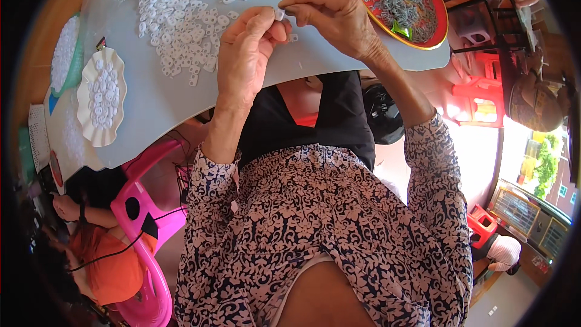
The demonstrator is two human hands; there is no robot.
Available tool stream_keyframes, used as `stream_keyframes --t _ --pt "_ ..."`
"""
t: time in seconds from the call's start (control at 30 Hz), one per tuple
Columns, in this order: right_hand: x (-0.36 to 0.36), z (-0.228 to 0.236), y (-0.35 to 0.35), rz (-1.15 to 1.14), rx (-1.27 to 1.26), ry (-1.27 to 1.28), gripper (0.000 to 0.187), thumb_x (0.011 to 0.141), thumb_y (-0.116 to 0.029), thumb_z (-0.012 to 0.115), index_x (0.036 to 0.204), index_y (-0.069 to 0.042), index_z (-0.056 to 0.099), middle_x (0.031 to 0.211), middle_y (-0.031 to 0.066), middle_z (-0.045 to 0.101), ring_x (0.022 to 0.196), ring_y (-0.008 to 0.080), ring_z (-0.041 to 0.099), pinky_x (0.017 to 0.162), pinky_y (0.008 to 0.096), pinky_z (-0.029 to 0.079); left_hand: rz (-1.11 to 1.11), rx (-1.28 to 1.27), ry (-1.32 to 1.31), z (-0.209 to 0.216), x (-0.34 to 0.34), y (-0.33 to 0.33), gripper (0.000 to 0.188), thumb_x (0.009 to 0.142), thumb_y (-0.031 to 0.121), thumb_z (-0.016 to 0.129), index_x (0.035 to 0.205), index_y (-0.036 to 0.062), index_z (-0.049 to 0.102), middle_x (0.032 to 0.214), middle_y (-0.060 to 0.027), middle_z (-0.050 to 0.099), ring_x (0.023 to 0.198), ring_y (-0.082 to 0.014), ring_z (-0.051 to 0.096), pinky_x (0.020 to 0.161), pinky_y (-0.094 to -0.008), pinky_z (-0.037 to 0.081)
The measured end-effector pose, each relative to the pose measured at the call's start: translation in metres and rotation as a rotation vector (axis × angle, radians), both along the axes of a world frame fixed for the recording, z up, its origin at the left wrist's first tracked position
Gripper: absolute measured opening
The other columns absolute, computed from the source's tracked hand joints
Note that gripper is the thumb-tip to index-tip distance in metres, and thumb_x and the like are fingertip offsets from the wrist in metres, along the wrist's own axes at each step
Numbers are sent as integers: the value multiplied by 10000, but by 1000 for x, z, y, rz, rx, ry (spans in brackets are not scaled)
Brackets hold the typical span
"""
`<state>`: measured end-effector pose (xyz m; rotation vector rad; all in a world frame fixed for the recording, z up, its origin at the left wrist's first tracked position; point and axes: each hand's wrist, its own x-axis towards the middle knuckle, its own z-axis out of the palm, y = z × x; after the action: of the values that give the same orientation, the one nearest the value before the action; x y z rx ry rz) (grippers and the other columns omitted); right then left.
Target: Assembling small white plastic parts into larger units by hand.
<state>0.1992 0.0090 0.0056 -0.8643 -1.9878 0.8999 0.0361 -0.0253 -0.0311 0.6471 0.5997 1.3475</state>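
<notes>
My left hand (pixel 247 54) and my right hand (pixel 330 17) meet over the grey table (pixel 151 103), pinching one small white plastic piece (pixel 280 14) between their fingertips. A second tiny white piece (pixel 293 37) lies on the table just below them. To the upper left of my left hand, several loose white plastic pieces (pixel 181 24) are scattered in a heap. Both forearms wear dark sleeves with a white flower print.
A red round tray with a yellow rim (pixel 439 15) holds grey pieces at the upper right. A white fluted dish (pixel 101 95) and a green bowl (pixel 65 54) of white pieces stand left. A pink plastic chair (pixel 142 206), a person in orange (pixel 103 260) and red stools (pixel 481 94) surround the table.
</notes>
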Motion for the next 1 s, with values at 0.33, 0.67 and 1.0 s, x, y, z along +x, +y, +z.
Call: stream_keyframes --t 0.33,0.67,1.0 --pt "-8 7 -6 -133 -160 -49 134 833 -130 626 847 -4 668 682 59 657 610 82 603 579 230 493 109 177 456 5 2 -7 193 913 165 547 942 -18 604 760 -43 586 731 -97 549 703 -220 430" --pt "32 29 37 -213 68 -435 105 793 -90 608 837 3 628 755 153 618 622 248 596 571 337 462 117 127 417 -2 4 -8 149 886 130 549 877 -6 610 680 -35 592 707 -99 553 703 -237 430" --pt "36 14 23 90 444 -843 56 748 -7 586 731 28 626 717 162 616 720 327 639 641 381 525 117 129 452 -2 3 -10 153 884 138 547 890 -5 601 692 -41 596 701 -94 545 711 -232 421"
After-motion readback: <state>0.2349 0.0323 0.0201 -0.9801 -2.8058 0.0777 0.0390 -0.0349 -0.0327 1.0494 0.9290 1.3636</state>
